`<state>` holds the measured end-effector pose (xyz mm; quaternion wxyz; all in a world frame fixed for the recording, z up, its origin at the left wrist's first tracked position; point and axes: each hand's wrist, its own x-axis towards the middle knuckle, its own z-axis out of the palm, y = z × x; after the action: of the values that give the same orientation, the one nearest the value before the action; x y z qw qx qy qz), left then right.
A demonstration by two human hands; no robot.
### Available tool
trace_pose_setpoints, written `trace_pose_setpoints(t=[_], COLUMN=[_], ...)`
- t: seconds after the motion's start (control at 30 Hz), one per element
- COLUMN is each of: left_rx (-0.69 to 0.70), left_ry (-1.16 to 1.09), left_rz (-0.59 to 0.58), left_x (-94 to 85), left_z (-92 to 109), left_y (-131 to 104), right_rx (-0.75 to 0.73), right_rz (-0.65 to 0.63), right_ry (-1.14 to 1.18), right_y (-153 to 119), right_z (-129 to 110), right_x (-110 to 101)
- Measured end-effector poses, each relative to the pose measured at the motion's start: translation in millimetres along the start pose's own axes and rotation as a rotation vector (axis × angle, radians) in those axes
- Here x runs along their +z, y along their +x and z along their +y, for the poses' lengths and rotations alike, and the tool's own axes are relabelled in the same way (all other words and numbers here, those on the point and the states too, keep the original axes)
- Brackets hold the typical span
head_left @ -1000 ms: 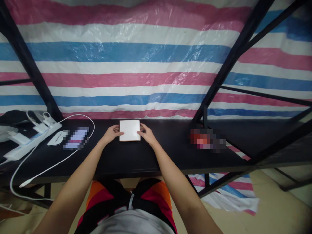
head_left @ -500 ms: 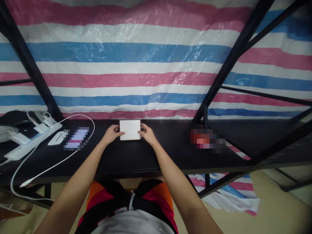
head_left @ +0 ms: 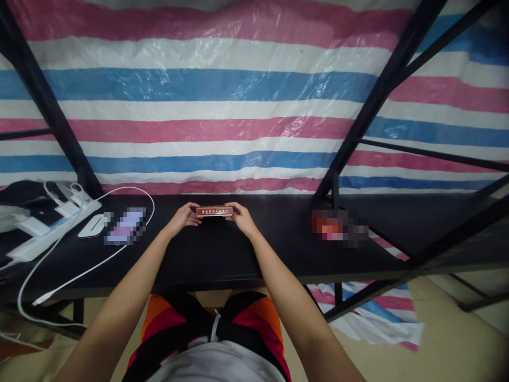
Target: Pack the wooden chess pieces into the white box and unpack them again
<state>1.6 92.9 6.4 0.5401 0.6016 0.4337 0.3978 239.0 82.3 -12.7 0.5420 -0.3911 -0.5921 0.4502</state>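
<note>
White power strip (head_left: 51,231) and pixelated phone (head_left: 125,226) at left of black bench (head_left: 214,254), left hand (head_left: 186,218) pinching left end of thin brown box (head_left: 214,211), box edge-on above bench, right hand (head_left: 240,217) pinching its right end.

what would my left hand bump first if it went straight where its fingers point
The small brown box, whose end the left hand is holding; beyond it, roughly in line, seems to be the right hand, though depth is unclear.
</note>
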Motion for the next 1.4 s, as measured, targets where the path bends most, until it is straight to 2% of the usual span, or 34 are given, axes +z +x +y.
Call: trace_pose_setpoints(t=[0.13, 0.37, 0.53, 0.7, 0.8, 1.0, 1.07, 1.17, 1.23, 1.4], left_rx=[-0.019, -0.002, -0.011, -0.011, 0.046, 0.243, 0.312, 0.437, 0.575, 0.950], left_ry=[0.014, 0.016, -0.017, 0.043, 0.102, 0.181, 0.269, 0.556, 0.786, 1.189], left_rz=[0.028, -0.049, -0.012, -0.087, -0.074, -0.016, 0.029, 0.097, 0.110, 0.034], left_x=[0.7, 8.7, 7.5, 2.9, 1.6, 7.2, 10.5, 17.6, 25.0, 47.2], left_z=[0, 2, -1, -3, -1, 4, 6, 10, 13, 12], left_y=[-2, -7, -5, -4, -5, -3, -5, -14, -22, -33], right_rx=[0.114, -0.056, -0.037, -0.006, -0.029, -0.157, -0.182, -0.166, -0.127, -0.045], right_rz=[-0.022, -0.005, 0.041, 0.022, 0.013, 0.084, 0.091, 0.090, 0.074, 0.009], right_ry=[0.075, -0.171, -0.132, -0.096, -0.077, -0.140, -0.157, -0.163, -0.150, -0.095], right_y=[-1, -1, 1, 5, 5, 3, 3, 5, 6, 2], right_z=[-4, -1, 5, 13, 11, 6, 8, 11, 12, 9], right_x=[0, 2, 2, -2, -2, -1, -2, -4, -4, -2])
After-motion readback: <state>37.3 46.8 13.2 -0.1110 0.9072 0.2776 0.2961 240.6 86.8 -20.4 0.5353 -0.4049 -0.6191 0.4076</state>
